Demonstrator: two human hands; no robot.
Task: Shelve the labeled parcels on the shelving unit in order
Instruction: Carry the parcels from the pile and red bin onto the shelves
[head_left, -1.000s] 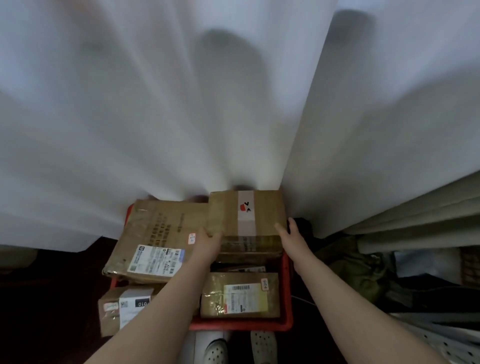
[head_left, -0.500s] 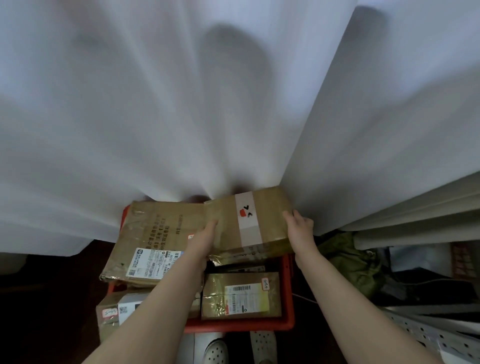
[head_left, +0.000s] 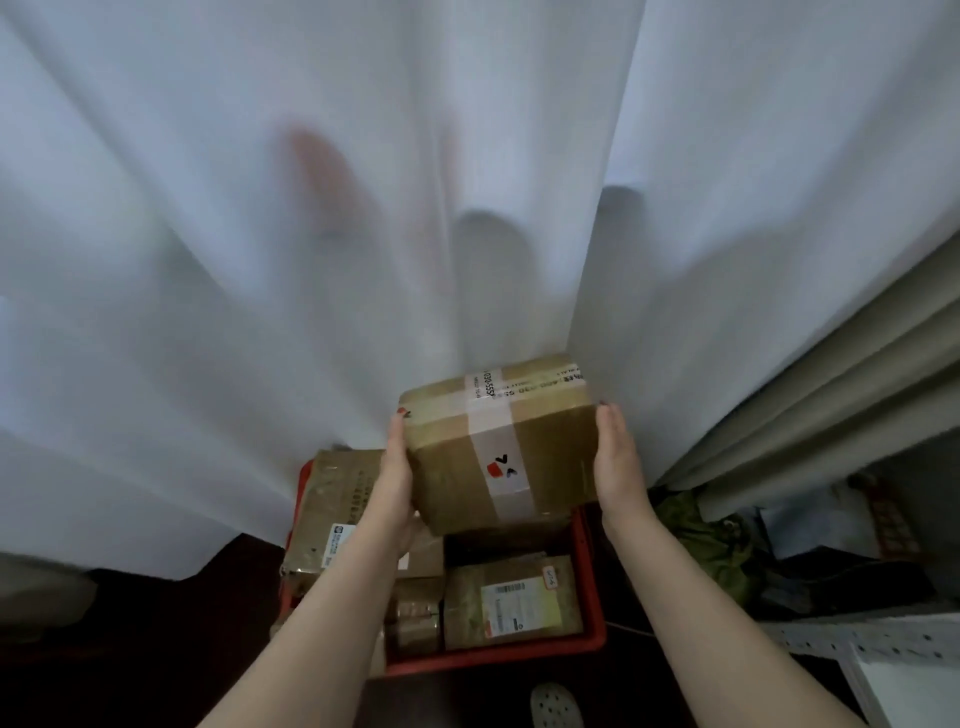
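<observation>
Head view | red plastic crate (head_left: 592, 613) of taped parcels nearest, low | brown cardboard box with white tape strip (head_left: 498, 447) held above crate, pressed between left hand (head_left: 396, 486) and right hand (head_left: 615, 467), fingers straight along opposite sides | white curtain (head_left: 260, 260) behind

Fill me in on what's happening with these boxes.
A person is holding a taped cardboard parcel between both hands, above a red crate. The left hand presses its left side and the right hand lies flat against its right side. More labeled parcels sit in the crate, including a small one near the front. A white curtain hangs behind. The held parcel is not yet on any shelf.
</observation>
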